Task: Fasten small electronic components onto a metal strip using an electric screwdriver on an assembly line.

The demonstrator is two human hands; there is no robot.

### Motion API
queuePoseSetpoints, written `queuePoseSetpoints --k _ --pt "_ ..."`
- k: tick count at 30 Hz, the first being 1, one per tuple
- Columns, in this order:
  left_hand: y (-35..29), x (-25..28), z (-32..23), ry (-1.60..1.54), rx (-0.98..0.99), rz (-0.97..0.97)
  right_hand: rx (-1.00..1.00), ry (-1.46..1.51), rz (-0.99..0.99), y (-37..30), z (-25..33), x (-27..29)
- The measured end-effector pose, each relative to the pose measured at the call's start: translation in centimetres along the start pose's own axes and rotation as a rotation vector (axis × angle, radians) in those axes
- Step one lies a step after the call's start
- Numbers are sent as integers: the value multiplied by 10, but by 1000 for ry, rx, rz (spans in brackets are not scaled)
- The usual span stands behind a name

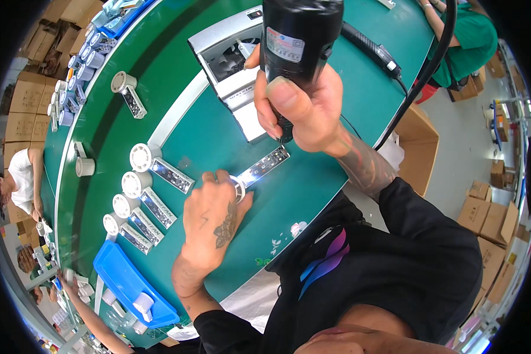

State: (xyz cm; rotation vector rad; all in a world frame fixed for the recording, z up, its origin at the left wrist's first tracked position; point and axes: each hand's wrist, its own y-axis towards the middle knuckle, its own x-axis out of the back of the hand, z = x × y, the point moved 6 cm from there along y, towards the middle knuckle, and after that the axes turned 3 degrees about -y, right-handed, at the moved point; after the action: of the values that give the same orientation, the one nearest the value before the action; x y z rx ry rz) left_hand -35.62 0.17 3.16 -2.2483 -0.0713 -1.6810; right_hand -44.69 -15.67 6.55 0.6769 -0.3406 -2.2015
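In my right hand point(307, 106) is a thick black handheld power tool point(301, 29), held upright with its narrow end down. My fingers wrap its lower part. That end is just above the far tip of a small white handheld fan point(265, 167), whose circuit board lies exposed. My left hand point(213, 215) grips this fan by its round head, pressing it to the green table. A bright light shows on its board near the head. Left of my hand, several similar fans point(158, 207) lie in a slanted row, round heads pointing away.
A silver-grey machine point(227, 65) with an open front stands behind the tool. Another black corded tool point(371, 50) lies at the back right. A blue tray point(130, 283) holds white parts. More fans point(124, 82) rest on the dark green belt. Co-workers point(23, 183) sit at left.
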Motion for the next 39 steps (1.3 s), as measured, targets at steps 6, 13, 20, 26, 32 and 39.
queuePoseSetpoints --k 6,13,20,26,32,39 --pt "0 0 1 6 1 7 4 15 20 -1 -3 0" --pt "-1 -3 1 7 15 18 58 -122 44 -5 4 2" --pt "1 -2 3 10 9 16 86 61 -1 -3 2 6" --pt "1 -1 2 7 -22 -9 69 50 3 -3 -2 7" --pt "1 -4 2 19 -2 -2 98 88 17 -2 -1 7" --pt "-2 -1 2 13 -8 2 35 -138 74 -6 -5 3"
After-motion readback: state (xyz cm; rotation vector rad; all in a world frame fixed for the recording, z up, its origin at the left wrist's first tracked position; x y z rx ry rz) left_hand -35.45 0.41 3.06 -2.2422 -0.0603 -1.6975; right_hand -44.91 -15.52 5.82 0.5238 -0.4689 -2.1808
